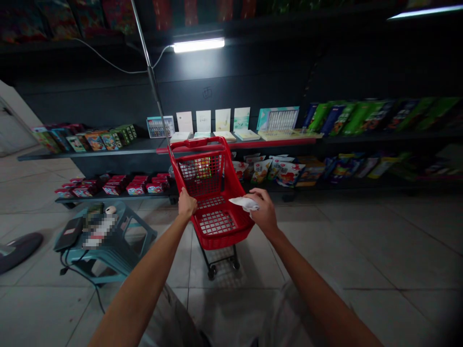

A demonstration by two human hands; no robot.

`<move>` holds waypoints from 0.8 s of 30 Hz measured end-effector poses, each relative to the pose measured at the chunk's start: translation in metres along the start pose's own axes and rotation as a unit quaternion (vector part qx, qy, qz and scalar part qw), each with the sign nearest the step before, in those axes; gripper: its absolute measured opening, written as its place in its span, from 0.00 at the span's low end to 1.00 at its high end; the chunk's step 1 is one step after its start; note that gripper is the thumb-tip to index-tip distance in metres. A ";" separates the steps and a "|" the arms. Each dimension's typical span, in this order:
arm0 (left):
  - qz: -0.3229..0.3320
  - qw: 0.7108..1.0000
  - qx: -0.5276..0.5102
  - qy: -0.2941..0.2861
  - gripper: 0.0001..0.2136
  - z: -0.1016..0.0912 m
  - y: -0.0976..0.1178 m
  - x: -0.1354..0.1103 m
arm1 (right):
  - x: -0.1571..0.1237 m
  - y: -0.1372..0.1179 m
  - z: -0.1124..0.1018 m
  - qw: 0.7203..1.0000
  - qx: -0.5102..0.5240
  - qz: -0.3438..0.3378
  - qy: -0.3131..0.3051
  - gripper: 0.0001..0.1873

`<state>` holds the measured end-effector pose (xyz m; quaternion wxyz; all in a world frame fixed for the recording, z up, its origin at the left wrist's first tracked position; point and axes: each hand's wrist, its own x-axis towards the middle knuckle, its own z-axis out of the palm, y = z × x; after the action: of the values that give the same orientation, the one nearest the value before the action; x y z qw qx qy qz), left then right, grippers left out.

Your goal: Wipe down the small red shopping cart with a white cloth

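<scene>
Cart (pixel 220 242) mid-frame, shelving (pixel 260 72) behind, stool (pixel 119 255) lower left.
Left hand (pixel 187 204) on cart's left side; right hand (pixel 264 212), cloth (pixel 245 203) in it, at the right side. Middle shelf (pixel 141 146): boxes (pixel 96 141) left, books (pixel 223 119) centre, bags (pixel 356 118) right. Bottom shelf (pixel 159 194): packets (pixel 115 184) left of cart, pouches (pixel 289 172) right and behind. Lamp (pixel 198 46) upper centre, above books.
</scene>
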<state>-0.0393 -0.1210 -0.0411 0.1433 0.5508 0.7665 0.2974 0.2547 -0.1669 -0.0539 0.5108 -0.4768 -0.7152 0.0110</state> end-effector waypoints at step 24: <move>-0.003 0.988 0.141 -0.069 0.19 -0.033 -0.004 0.028 | -0.010 0.000 0.043 0.973 -0.048 0.040 -0.222 0.30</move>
<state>-0.0706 -0.1059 -0.0148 0.1177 0.5824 0.7907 0.1476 0.2231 -0.1531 -0.0820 0.3152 -0.5143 -0.7910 0.1026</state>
